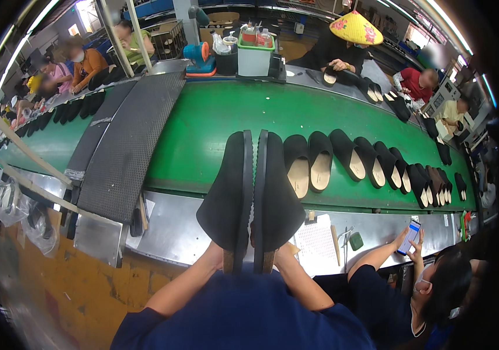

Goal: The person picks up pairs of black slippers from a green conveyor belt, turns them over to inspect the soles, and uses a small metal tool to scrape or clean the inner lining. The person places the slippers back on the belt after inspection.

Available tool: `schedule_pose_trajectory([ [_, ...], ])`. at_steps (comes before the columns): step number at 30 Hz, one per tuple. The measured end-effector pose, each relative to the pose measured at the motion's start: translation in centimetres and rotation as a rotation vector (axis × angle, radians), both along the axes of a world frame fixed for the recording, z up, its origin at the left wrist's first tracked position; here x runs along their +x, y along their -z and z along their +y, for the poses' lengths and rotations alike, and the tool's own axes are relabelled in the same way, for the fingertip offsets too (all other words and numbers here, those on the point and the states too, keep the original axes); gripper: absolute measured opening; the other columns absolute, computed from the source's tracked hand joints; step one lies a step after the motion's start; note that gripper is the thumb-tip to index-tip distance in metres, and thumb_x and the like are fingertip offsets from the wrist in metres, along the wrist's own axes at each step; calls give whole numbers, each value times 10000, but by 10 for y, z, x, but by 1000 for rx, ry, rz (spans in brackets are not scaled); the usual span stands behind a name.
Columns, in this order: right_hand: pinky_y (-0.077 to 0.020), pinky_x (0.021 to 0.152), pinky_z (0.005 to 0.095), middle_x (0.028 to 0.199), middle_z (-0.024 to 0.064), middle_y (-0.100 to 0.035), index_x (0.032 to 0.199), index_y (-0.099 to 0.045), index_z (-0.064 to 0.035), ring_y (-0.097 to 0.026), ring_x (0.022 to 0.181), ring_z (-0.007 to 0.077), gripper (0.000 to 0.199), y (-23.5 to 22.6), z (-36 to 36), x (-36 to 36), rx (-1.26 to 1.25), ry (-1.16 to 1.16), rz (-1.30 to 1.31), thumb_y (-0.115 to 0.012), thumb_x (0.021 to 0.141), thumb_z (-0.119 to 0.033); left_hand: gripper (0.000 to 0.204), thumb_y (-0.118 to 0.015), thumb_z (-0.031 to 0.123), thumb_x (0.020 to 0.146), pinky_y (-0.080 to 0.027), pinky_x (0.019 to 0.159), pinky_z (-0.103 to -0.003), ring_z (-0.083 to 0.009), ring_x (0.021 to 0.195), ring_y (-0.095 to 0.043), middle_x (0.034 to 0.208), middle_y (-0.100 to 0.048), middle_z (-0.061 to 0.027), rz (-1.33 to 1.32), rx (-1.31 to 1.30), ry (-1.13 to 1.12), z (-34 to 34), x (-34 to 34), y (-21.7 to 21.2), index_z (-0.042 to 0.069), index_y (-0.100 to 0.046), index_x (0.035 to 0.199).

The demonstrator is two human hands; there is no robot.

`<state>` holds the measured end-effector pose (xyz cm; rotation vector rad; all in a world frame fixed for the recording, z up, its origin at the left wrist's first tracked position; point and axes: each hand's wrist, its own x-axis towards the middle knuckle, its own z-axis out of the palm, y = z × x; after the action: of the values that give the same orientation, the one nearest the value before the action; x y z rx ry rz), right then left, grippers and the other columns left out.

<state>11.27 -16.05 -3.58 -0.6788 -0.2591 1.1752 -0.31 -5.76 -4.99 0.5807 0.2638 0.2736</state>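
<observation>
A pair of black clogs is held up before me, soles facing each other and toes pointing away. My left hand (pixel 215 256) grips the left clog (pixel 221 201) near its heel. The right clog (pixel 276 201) is held the same way by my right hand (pixel 285 258). Most of my fingers are hidden behind the shoes. The dark ridged soles stand nearly together, with a narrow gap between them, and cork-coloured edging shows at the heel end. Just beyond the right clog, another pair of black clogs (pixel 320 160) with beige insoles lies on the green conveyor belt (pixel 203 116).
Several more clogs (pixel 372 163) line the belt to the right. Papers (pixel 318 242) and a green block (pixel 356 241) lie on the metal ledge (pixel 179 224). A seated person (pixel 389 303) at right holds a phone (pixel 411 236). A dark ramp (pixel 127 146) crosses the belt at left.
</observation>
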Motion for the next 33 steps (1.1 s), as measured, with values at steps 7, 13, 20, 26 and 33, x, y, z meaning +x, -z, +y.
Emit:
schedule_pose_trajectory([
  [7, -540, 680, 257, 1038, 60, -631, 1244, -538, -12, -634, 867, 137, 358, -15, -14, 3, 158, -25, -311, -628, 919, -133, 297, -572, 335, 941, -442, 406, -277, -168, 480, -562, 650, -550, -50, 10, 177, 68, -2, -9, -14, 49, -623, 1002],
  [13, -401, 1045, 351, 1378, 155, -514, 1387, -430, 14, -528, 1229, 249, 683, 42, -39, 40, -35, 216, -983, -753, 799, -115, 362, -615, 235, 925, -501, 546, -296, -193, 655, -613, 858, -600, -106, -11, 396, -59, 24, -25, -9, 26, -543, 1212],
  [20, -456, 920, 330, 1188, 122, -590, 1369, -454, 24, -591, 1053, 233, 678, -29, -37, 48, -105, 675, -909, -747, 769, -95, 680, -714, 37, 822, -405, 1029, -323, -195, 1177, -543, 1313, -540, -128, 181, 869, -697, 54, -46, -13, -20, -382, 1413],
  [26, -468, 793, 326, 966, 127, -595, 1335, -510, 11, -591, 870, 252, 643, -56, -35, 44, -323, 943, -1500, -710, 724, 2, 616, -625, -39, 854, -436, 978, -294, -174, 1127, -560, 1281, -542, -117, 241, 1192, -873, 38, -37, -45, -20, -363, 1411],
  [33, -458, 949, 291, 1195, 137, -599, 1436, -351, 13, -593, 1089, 171, 679, -58, -30, 31, -202, 623, -827, -624, 817, 68, 613, -516, 8, 880, -382, 1038, -347, -209, 1222, -476, 1335, -462, -145, 155, 839, -559, 23, -30, -71, 21, -247, 1430],
])
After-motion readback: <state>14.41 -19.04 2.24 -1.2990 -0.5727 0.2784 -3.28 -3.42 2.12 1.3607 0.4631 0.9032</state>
